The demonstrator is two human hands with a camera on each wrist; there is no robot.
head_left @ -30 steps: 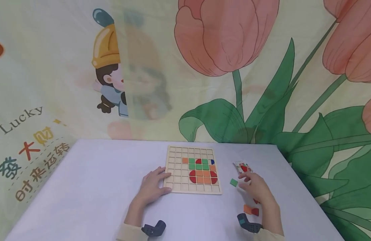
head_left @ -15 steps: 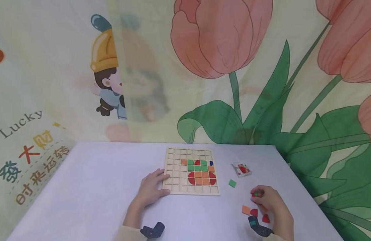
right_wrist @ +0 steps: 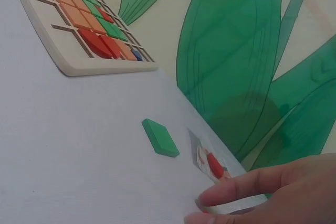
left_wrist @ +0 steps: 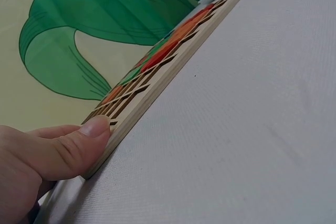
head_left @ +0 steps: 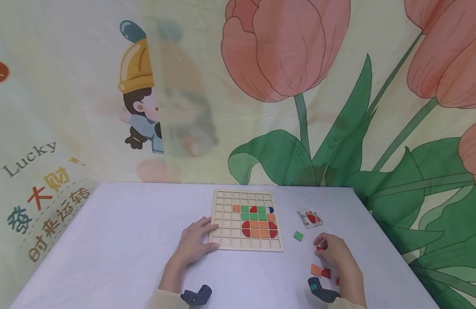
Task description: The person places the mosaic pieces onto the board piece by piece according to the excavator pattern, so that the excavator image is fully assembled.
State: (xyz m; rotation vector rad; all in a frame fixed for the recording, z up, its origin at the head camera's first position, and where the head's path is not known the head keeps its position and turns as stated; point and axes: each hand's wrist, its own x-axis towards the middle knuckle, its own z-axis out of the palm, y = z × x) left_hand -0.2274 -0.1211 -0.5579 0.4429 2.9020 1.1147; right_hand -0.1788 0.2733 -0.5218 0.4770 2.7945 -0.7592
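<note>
A tulip-printed cloth [head_left: 286, 51] hangs behind everything, and before it stands a white-covered table [head_left: 118, 236]. Near the table's middle lies a gridded wooden board [head_left: 227, 231], its right part set with green, orange and red pieces plus a bit of blue.

The right arm [head_left: 352, 279] reaches in and stands in the way of whatever lies under it. The left hand [head_left: 194, 239] rests relaxed at the board's left edge, thumb over the near corner. Right of the board, the right hand [head_left: 334, 251] pinches what looks like a red piece [head_left: 319, 248], though the fingers hide most of it.

Beyond that hand lies a picture card [head_left: 310, 218]; between card and board, a green square [head_left: 298, 235]. Nearer me, an orange square [head_left: 316, 270] sits just beside a red wedge [head_left: 326, 273], and a red sliver [head_left: 338, 281] peeks past the arm.

Against half a second ago, the right hand is closer to the board, the green at its fingertips no longer shows, and the sliver, then uncovered, is mostly hidden. The left hand stays put.
</note>
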